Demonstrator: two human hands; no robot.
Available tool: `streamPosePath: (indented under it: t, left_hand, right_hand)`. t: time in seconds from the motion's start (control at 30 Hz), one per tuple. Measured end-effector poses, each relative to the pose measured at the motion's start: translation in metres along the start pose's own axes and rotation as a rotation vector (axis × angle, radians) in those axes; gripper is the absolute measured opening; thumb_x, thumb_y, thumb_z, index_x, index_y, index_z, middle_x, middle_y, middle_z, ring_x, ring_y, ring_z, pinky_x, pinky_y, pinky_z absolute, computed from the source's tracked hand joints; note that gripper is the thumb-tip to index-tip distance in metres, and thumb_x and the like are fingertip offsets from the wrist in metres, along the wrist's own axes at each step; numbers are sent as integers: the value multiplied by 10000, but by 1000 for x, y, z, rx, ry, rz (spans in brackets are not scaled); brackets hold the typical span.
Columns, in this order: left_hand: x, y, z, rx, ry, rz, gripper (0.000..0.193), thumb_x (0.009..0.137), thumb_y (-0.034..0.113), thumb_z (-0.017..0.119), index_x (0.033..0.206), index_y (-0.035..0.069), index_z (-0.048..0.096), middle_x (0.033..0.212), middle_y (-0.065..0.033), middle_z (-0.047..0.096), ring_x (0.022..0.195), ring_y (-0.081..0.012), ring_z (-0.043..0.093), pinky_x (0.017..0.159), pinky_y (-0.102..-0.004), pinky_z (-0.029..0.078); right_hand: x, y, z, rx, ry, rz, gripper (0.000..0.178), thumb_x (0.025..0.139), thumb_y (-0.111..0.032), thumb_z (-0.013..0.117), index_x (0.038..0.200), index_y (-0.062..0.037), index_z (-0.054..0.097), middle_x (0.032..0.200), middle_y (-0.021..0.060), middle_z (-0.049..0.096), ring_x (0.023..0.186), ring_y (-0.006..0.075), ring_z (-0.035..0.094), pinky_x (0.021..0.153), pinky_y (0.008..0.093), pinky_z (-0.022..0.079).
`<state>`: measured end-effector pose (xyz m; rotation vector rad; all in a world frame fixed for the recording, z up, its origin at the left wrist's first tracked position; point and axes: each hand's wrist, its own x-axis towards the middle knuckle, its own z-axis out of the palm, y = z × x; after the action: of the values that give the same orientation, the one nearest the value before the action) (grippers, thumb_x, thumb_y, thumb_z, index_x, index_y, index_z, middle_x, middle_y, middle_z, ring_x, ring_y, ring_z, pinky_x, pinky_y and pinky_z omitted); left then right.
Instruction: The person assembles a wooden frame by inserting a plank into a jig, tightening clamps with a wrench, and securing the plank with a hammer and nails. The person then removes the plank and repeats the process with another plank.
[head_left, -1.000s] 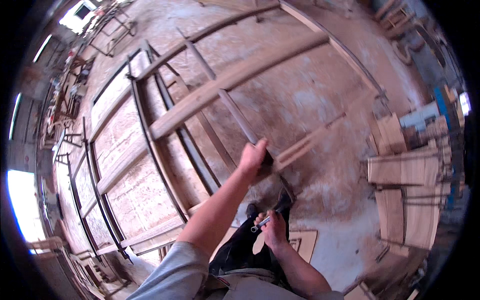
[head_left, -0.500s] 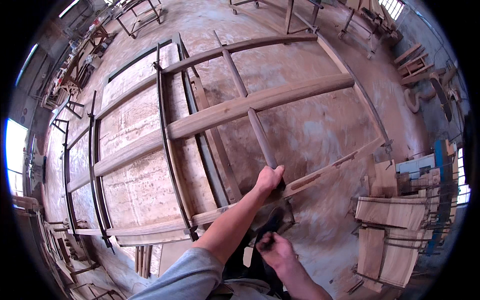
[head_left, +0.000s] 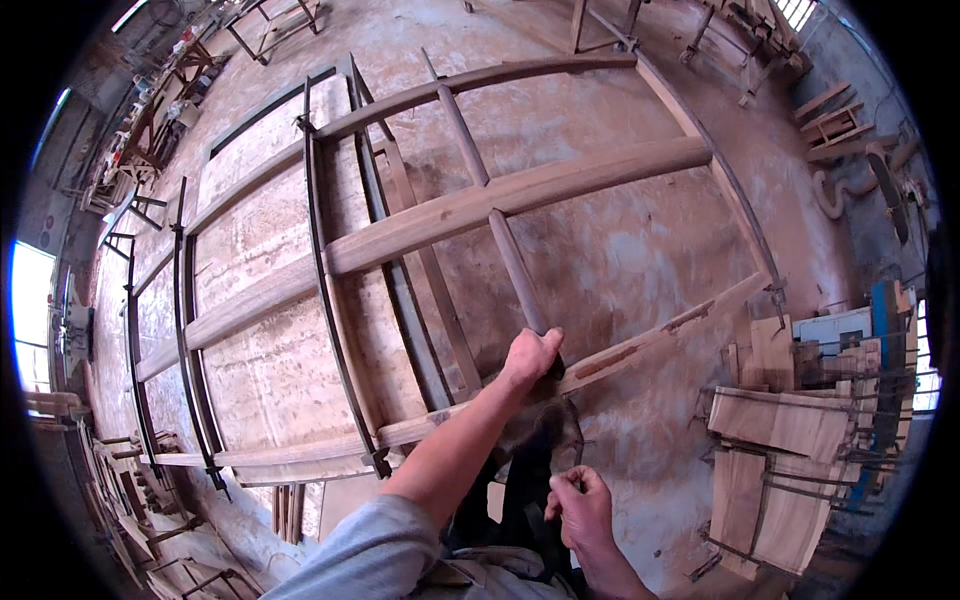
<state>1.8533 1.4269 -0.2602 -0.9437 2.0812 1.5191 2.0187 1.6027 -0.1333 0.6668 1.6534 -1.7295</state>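
Observation:
A large wooden frame [head_left: 440, 222] of long rails and crosspieces lies low in front of me. Stretched forward, my left hand [head_left: 533, 357] is closed around the near end of a brownish bar [head_left: 515, 262] that crosses under the frame's middle rail. A dark piece shows just below that hand, by the near rail [head_left: 620, 358]; I cannot tell its kind. My right hand [head_left: 583, 508] is held close to my body, apart from the frame, with its fingers curled together. Whatever they hold, if anything, is hidden. Dark bar clamps [head_left: 318, 230] span the frame's left part.
Pale boards [head_left: 250, 330] lie beneath the frame's left half. Stacked wooden planks [head_left: 780, 430] stand at the right. A workbench [head_left: 150, 140] with clutter runs along the far left. Metal stands [head_left: 270, 25] are at the back, and more timber [head_left: 130, 510] is at the lower left.
My right hand has moved to the right, away from the dark area by my legs. The left hand stays closed on the bar's end. The view has shifted slightly.

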Motion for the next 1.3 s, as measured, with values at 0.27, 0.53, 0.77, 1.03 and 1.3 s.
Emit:
streamPosePath:
  t: [0.27,0.53,0.77,1.03,1.3]
  left_hand:
    - [1,-5,1,-15,26,-14,583,836,468,540,851,-106,643,812,-279,658,867,-388,676,798,-441,501]
    - [-12,11,-10,7,13,-107,464,866,406,556,877,-53,621,733,-108,612,683,-222,582,656,-372,470]
    - [-7,6,0,-26,55,-97,437,874,382,557,842,-49,624,743,-107,634,673,-210,601,650,-359,478]
    - [6,-7,10,-152,21,-106,392,877,357,562,796,-22,624,695,-91,627,631,-193,617,616,-335,488]
    - [-8,5,-3,-15,60,-65,505,841,454,557,761,-39,628,671,-93,604,613,-216,577,613,-364,467]
  right_hand:
    - [58,-44,-88,-809,291,-444,285,907,-267,615,786,-11,639,702,169,637,560,247,609,575,379,487]
    - [224,16,-150,162,235,43,110,926,-213,554,959,-109,541,686,9,496,576,150,537,414,319,426]
    - [306,120,-119,-21,19,72,158,946,-260,569,903,-108,573,650,20,532,527,145,514,469,287,425]
    - [295,179,-36,653,-95,165,381,991,-428,464,794,-112,543,576,25,525,499,131,496,472,265,397]
    - [159,201,41,1077,-506,655,625,910,-631,402,625,-96,555,632,61,472,639,229,455,516,343,368]
